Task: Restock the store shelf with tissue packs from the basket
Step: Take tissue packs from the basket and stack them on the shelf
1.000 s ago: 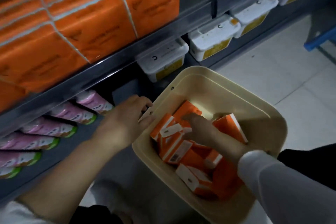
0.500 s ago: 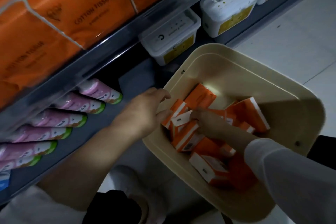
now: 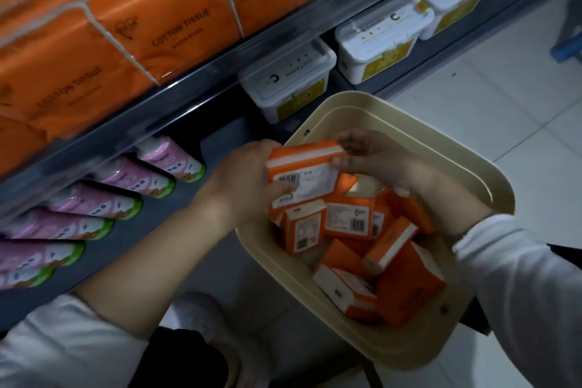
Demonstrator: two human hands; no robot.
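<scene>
Left of the basket, pink packs lie on the shelf, the farthest ones cut off at the frame edge. Over the basket, the left hand grips one end of an orange pack, its fingertips hidden behind it. The right hand pinches the other end between thumb and fingers. Loose packs lie jumbled inside the basket, some partly hidden under the held one.

Large orange bundles printed COTTON TISSUE sit above a row of pink packs with green ends. White lidded tubs with yellow labels stand in line to the right of these, beside pale floor tiles.
</scene>
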